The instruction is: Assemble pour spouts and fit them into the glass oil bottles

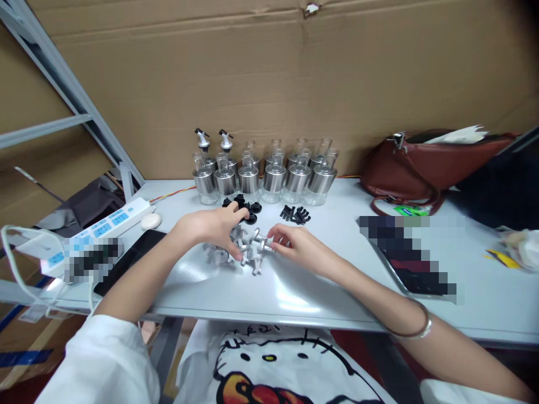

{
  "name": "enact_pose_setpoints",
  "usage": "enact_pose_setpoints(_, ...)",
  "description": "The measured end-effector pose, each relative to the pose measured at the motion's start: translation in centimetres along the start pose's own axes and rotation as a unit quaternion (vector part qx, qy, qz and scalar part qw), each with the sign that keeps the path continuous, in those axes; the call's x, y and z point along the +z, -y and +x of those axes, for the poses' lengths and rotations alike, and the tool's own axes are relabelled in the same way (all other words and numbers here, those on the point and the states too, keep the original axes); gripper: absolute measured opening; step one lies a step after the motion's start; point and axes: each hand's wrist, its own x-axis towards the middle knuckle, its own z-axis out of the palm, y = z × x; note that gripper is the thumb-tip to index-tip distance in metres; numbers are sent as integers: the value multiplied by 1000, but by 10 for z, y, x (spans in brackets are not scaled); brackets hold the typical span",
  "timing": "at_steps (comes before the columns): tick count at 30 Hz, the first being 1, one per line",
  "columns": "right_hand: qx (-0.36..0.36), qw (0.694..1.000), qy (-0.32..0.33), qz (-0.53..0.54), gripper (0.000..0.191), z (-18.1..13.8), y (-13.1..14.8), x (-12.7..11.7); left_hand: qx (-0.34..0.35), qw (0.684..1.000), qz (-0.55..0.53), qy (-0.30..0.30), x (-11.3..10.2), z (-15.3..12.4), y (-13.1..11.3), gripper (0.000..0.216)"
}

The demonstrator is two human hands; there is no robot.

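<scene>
My left hand hovers over the left side of a pile of silver-grey plastic spout pieces; thumb and fingers are spread apart. Its fingertips reach near several black ribbed stoppers lying just behind the pile. At the pile's right edge, my right hand has its fingers curled, with thumb and forefinger closed on the end of one grey spout piece. A group of small black levers lies behind my right hand. Part of the pile is hidden under my left hand.
Two rows of glass bottles with steel sleeves stand at the back; two at the left carry pourer tops. A power strip, a white round object and a dark tablet lie left. Right are a brown bag and phone-like device.
</scene>
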Motion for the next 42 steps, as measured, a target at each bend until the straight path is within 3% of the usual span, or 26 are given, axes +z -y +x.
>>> enact_pose_setpoints(4,-5,1000,20,2,22,-3,3,1,5,1000,22,18,4,5,-4,92)
enact_pose_setpoints(8,-9,999,1,-41,58,-6,2,2,4,999,28,24,10,11,-13,94)
enact_pose_setpoints(10,6,999,26,-45,70,-6,-1,3,2,999,28,25,13,14,-18,92)
enact_pose_setpoints(13,35,996,76,-23,59,-3,-6,8,8,999,30,27,17,17,-24,86)
enact_pose_setpoints(19,35,996,77,42,23,0,-4,13,18,997,67,22,19,18,-27,67)
enact_pose_setpoints(23,25,994,92,57,24,-1,1,11,10,997,69,36,14,14,-29,67)
enact_pose_setpoints(30,5,998,54,27,45,-3,1,6,0,998,53,18,1,1,-28,66)
enact_pose_setpoints(36,32,997,17,-63,31,-5,7,-1,30,996,86,19,0,1,-34,47)
enact_pose_setpoints(42,15,999,42,-26,18,-4,1,2,32,996,84,24,1,0,-35,44)
